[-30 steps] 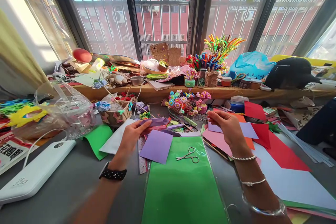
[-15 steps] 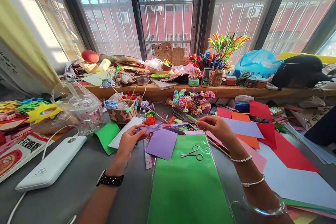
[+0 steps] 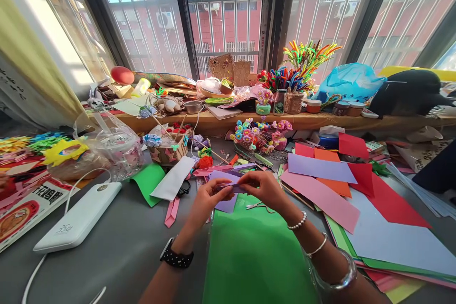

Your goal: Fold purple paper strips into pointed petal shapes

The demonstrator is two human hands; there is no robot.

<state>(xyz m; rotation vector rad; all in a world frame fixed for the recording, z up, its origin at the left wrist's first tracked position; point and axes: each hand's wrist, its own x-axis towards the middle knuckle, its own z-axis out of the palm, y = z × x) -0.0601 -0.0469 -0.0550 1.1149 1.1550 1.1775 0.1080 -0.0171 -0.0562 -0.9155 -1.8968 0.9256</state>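
Note:
Both hands meet above the green sheet (image 3: 256, 256), pinching a small folded purple paper (image 3: 233, 184) between them. My left hand (image 3: 211, 195) grips its left side with thumb and fingers. On the other side, my right hand (image 3: 262, 189) has its fingertips closed on the paper; part of the fold is hidden by fingers. Just below lies a purple paper square (image 3: 226, 205), partly covered by my left hand. Small scissors (image 3: 256, 205) rest on the green sheet under my right hand, partly hidden. More purple and pink strips (image 3: 242, 167) lie behind the hands.
On the left are a white power bank (image 3: 80, 218) with a cable, a white folded paper (image 3: 174, 179) and black-handled scissors (image 3: 184, 188). Coloured paper sheets (image 3: 399, 247) are stacked at right. Crafted flowers (image 3: 254, 134) and a cluttered window ledge (image 3: 213, 126) stand behind.
My right hand has moved left and come together with my left hand, which shifted right, on the folded purple paper. A pink folded strip now shows left of my left hand.

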